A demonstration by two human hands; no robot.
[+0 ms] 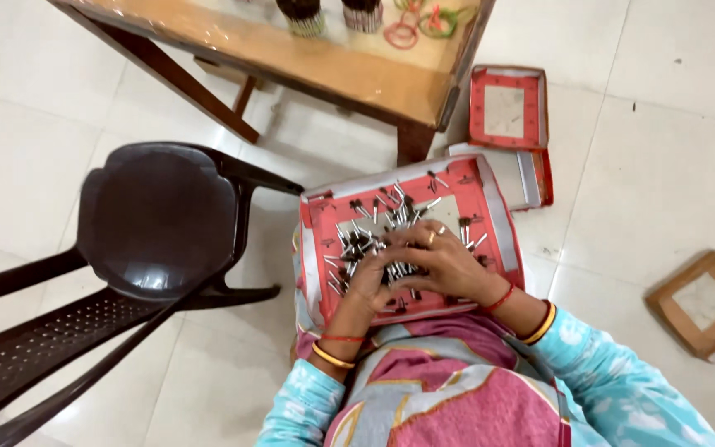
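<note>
Head view: both hands — left hand (367, 280), right hand (444, 263) — curl loosely over pins (374, 240) heaped in the red tray (490, 207) on her lap; how firmly, I cannot tell. Tilt it, and pins could scatter onto the floor (664, 165).

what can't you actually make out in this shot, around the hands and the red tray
Head view only:
- Left hand and right hand overlap above the red tray; which small dark-tipped sticks each pinches, if any, is covered by fingers.
- The sticks are too small to tell what they are.
- The tray's near edge is hidden by the wrists.
- Bundles on the wooden table are cut off by the top edge.
</note>
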